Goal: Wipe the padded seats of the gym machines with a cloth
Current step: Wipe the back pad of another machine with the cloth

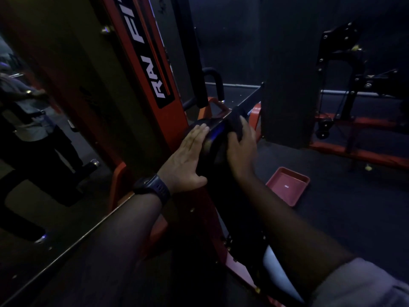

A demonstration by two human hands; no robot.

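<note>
A black padded seat (pixel 212 149) on an orange-framed gym machine sits at the centre of the dim view. My left hand (pixel 186 158), a dark watch on its wrist, lies flat with straight fingers against the pad's left side. My right hand (pixel 240 144) grips a dark cloth (pixel 235 122) and presses it onto the pad's top right edge. A second glossy pad (pixel 274 269) shows lower down under my right forearm.
The machine's orange upright (pixel 159 80) with white lettering stands just left of the pad. A mirror (pixel 44 129) on the left reflects a person. A red tray (pixel 287 185) lies on the dark floor at right. Another black and orange machine (pixel 340 96) stands at the far right.
</note>
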